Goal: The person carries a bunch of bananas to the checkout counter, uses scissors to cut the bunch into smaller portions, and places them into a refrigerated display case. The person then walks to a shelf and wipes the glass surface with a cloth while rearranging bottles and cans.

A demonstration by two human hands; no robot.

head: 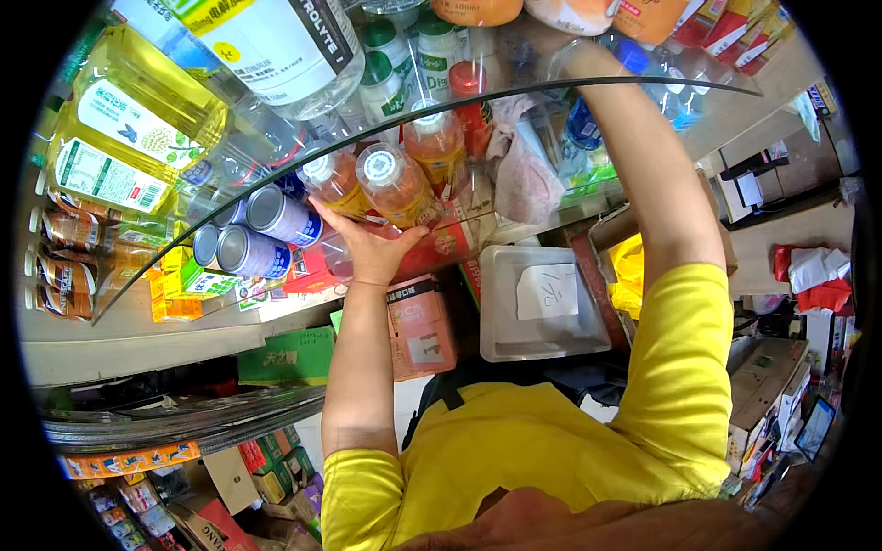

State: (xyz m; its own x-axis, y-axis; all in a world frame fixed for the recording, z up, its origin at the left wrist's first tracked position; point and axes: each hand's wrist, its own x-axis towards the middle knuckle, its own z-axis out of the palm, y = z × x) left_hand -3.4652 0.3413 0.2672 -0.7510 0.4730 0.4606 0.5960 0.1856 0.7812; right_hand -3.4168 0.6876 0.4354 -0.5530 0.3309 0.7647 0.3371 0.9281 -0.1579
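My left hand [372, 244] has thumb and index finger spread wide against a group of orange drink bottles [380, 169] with clear caps, on a shelf below the curved glass edge. Metal cans [255, 251] stand left of it. My right arm reaches over the glass edge at the top right; the right hand [548, 52] is blurred and partly hidden behind glass and goods, so its grip cannot be made out. Near it are a red-capped bottle [470, 103], a crumpled pinkish cloth [527, 165] and white bottles with green caps [437, 55].
Large yellow drink bottles [145, 124] and a clear labelled bottle [289, 62] fill the upper left. A grey plastic bin [544, 337] with a handwritten paper sits before me, beside a pink carton [422, 327]. A yellow plastic bag [627, 275] lies in a cardboard box at right.
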